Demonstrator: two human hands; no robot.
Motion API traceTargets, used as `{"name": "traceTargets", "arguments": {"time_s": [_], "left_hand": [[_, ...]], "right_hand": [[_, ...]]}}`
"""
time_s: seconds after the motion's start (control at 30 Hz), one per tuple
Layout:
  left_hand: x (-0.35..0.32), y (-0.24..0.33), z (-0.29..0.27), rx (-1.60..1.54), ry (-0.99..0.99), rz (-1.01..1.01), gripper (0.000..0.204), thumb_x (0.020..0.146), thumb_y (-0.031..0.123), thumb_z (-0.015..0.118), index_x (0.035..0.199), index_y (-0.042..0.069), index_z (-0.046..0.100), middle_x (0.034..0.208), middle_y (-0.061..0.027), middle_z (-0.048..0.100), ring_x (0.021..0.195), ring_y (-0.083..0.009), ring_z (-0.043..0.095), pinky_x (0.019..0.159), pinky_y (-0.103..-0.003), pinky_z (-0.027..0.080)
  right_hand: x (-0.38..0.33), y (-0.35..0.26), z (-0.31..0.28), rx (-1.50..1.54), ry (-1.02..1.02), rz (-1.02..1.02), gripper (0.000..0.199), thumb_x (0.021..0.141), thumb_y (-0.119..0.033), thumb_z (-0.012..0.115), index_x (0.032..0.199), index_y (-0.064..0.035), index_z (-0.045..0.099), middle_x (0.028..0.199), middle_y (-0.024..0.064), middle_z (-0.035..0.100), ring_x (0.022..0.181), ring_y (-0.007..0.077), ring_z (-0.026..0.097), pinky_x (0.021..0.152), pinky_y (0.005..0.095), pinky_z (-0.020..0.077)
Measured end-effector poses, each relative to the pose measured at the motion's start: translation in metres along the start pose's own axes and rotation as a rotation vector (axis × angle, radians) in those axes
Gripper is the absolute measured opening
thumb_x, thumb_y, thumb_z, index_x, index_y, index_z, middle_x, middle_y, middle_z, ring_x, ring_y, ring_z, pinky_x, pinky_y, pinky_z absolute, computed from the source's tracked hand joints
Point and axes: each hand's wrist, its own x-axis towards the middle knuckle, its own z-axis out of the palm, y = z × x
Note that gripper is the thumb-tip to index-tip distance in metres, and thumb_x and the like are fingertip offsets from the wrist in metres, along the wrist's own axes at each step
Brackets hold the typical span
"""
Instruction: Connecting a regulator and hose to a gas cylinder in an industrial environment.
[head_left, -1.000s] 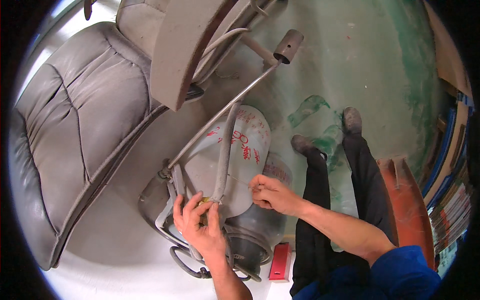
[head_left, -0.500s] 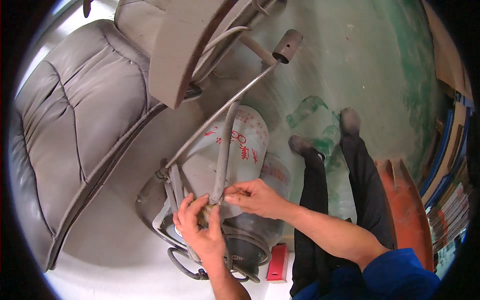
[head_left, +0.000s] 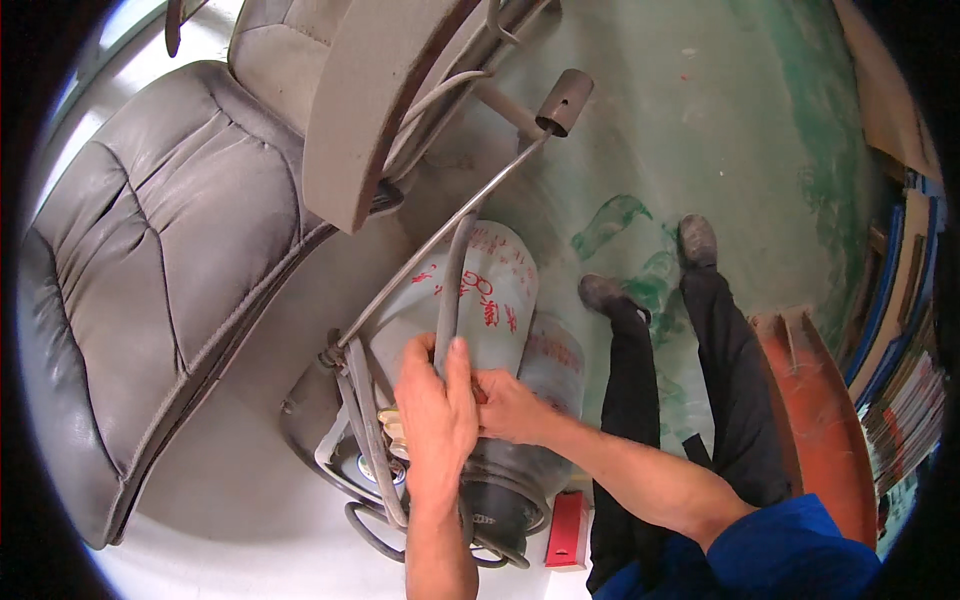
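A grey rubber hose (head_left: 455, 285) runs down across a grey gas cylinder (head_left: 495, 335) with red markings. My left hand (head_left: 435, 420) is closed round the hose's lower stretch, thumb pointing up along it. Close against it on the right, my right hand (head_left: 512, 408) is closed too, its fingertips partly hidden behind the left hand; what they pinch cannot be made out. Left of my left hand, a brass-coloured valve part (head_left: 392, 430) shows. A gas torch with a long metal rod (head_left: 440, 232) and a cylindrical burner head (head_left: 566, 102) slants above the cylinder.
A grey padded leather seat (head_left: 130, 270) fills the left side. A second, darker cylinder (head_left: 550, 365) stands beside the first. Near my legs lie a red box (head_left: 568, 530) and an orange metal piece (head_left: 815, 410). Boards and stacked sheets (head_left: 905, 400) line the right edge.
My left hand has moved up and right from the valve area onto the hose, uncovering the brass-coloured part. My right hand has shifted slightly down, with its fingers now behind the left hand.
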Motion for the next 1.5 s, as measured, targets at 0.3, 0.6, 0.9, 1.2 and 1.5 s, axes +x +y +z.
{"name": "traceTargets", "arguments": {"time_s": [0.3,0.6,0.9,1.2,1.5], "left_hand": [[0.006,0.005,0.024,0.248,0.238,0.052,0.045,0.098,0.036,0.050,0.078,-0.004,0.052,0.057,-0.0235,0.050,0.056,-0.0418,0.049,0.058,-0.047,0.040],[0.014,0.008,0.007,0.224,-0.011,-0.061,0.048,0.095,0.042,0.054,0.085,-0.005,0.061,0.067,-0.0291,0.059,0.068,-0.0486,0.059,0.061,-0.052,0.045],[-0.011,-0.029,0.025,0.448,0.420,0.336,0.032,0.081,0.033,0.070,0.072,0.004,0.060,0.055,-0.0155,0.057,0.052,-0.0362,0.057,0.068,-0.042,0.043],[-0.004,-0.026,0.003,0.504,0.040,0.115,0.030,0.083,0.037,0.067,0.079,0.008,0.064,0.068,-0.0145,0.066,0.064,-0.0328,0.066,0.068,-0.042,0.048],[-0.009,-0.020,-0.011,0.303,-0.043,0.119,0.027,0.082,0.027,0.069,0.091,0.002,0.064,0.088,-0.0213,0.066,0.088,-0.0369,0.064,0.078,-0.045,0.050]], "right_hand": [[-0.026,0.001,-0.013,0.017,0.221,-0.011,0.026,0.097,-0.022,0.056,0.115,-0.0036,0.059,0.072,-0.0038,0.046,0.059,0.0042,0.043,0.049,0.0227,0.0349],[-0.074,-0.008,-0.071,-0.131,0.460,-0.042,0.028,0.102,-0.021,0.048,0.119,-0.0020,0.057,0.067,-0.0057,0.039,0.055,0.0048,0.035,0.047,0.0223,0.0313],[-0.023,-0.108,-0.033,-1.576,0.229,-0.997,0.053,0.080,-0.019,0.069,0.130,-0.0106,0.053,0.127,0.0153,0.052,0.125,0.0340,0.046,0.104,0.0493,0.0381],[0.042,-0.140,-0.031,-1.742,-0.435,-0.905,0.042,0.070,-0.022,0.075,0.107,-0.0085,0.059,0.098,0.0109,0.055,0.096,0.0326,0.055,0.096,0.0486,0.0431],[0.021,-0.142,-0.020,-1.847,-0.397,-0.711,0.037,0.076,-0.023,0.072,0.107,-0.0075,0.058,0.091,0.0100,0.054,0.090,0.0303,0.056,0.084,0.0420,0.0455]]}}
